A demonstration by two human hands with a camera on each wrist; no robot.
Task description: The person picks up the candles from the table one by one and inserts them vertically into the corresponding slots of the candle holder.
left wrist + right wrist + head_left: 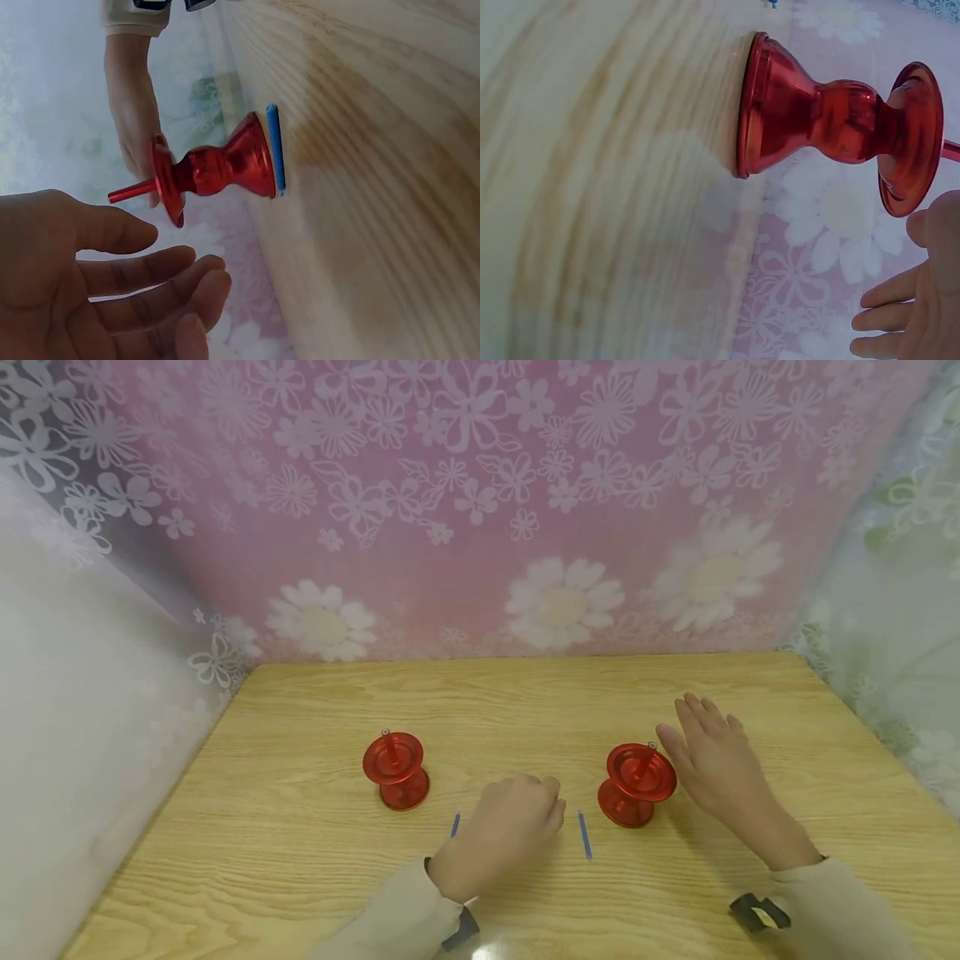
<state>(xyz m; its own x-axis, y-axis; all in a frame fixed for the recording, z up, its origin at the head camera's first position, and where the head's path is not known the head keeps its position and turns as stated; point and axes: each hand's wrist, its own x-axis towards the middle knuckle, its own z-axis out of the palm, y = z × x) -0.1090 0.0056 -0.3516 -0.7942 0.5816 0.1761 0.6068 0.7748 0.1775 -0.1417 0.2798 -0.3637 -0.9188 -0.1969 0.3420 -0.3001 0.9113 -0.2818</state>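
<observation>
Right now the nearer red candlestick holder (637, 783) stands upright on the wooden table (750, 710), at about 4 o'clock from the table's middle, with a thin spike rising from its dish. The right hand (712, 760) hovers just beside it at 3 o'clock, fingers straight and released, holding nothing; I cannot tell whether the thumb grazes the dish rim. Its waist is narrow and its top wide, so I judge a sideways brush from that hand could tip it over, and the spike could prick a palm coming down on it. Just at its 8 o'clock lies a blue stick (584, 835), which could roll off if nudged. The left hand (510, 835) sits farther toward 9 o'clock, fingers loosely curled, gripping nothing in the wrist view, partly covering a second blue stick (454, 825). A second red holder (396, 770) stands well apart at 9 o'clock.
</observation>
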